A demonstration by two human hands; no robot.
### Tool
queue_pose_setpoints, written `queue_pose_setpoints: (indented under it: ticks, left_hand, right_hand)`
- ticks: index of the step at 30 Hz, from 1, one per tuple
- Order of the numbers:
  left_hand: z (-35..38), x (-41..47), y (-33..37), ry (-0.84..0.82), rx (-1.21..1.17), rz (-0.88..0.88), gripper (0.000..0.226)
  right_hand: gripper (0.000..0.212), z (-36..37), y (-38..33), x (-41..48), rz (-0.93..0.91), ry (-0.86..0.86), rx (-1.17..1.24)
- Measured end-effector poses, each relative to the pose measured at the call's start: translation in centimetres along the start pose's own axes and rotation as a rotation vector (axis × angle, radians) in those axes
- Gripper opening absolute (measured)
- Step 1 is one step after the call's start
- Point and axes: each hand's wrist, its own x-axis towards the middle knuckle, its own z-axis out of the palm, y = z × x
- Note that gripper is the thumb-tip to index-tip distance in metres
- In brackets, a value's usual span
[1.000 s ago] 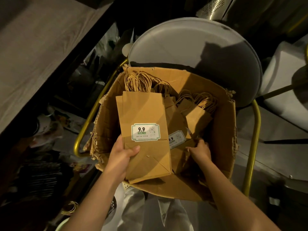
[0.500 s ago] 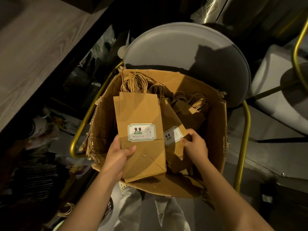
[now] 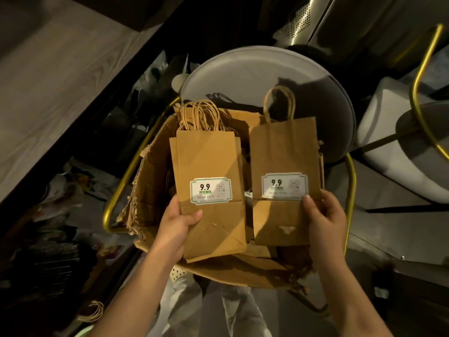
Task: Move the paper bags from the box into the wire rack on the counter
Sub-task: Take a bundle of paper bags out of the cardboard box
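Observation:
A torn cardboard box (image 3: pixel 150 181) sits on a chair with a grey round seat (image 3: pixel 255 76). My left hand (image 3: pixel 177 227) grips a stack of flat brown paper bags (image 3: pixel 209 161) by the lower left edge, thumb on the front, above the box. Each bag has twisted paper handles and a white "9.9" label. My right hand (image 3: pixel 325 220) pinches a single paper bag (image 3: pixel 284 152) at its lower right corner, lifted clear of the box with its handle pointing away from me. The wire rack is out of sight.
A wooden counter top (image 3: pixel 56 76) runs along the left. Below it lie dark shelves with clutter (image 3: pixel 56 215). The chair's gold metal frame (image 3: pixel 351 198) curves round the box. Another chair and a pale surface (image 3: pixel 398 132) stand at the right. Loose bag handles (image 3: pixel 93 312) lie at lower left.
My right hand has pulled one bag up out of the box and now holds it beside the stack. The left hand's stack has risen a little too.

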Motion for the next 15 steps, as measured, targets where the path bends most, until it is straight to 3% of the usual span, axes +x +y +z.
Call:
queue_pose_setpoints:
  ticks: [4, 10, 15]
  left_hand:
    - [-0.1, 0.1, -0.2, -0.011, -0.032, -0.011, 0.045]
    - [0.4, 0.0, -0.4, -0.045, -0.136, -0.058, 0.042]
    - [0.6, 0.3, -0.4, -0.041, -0.140, -0.077, 0.040]
  right_hand:
    - [0.013, 0.3, -0.9, -0.2, 0.117, -0.130, 0.177]
    - [0.015, 3.5, -0.2, -0.9, 0.201, -0.276, 0.094]
    - [0.039, 5.8, 1.3, -1.6, 0.256, -0.306, 0.054]
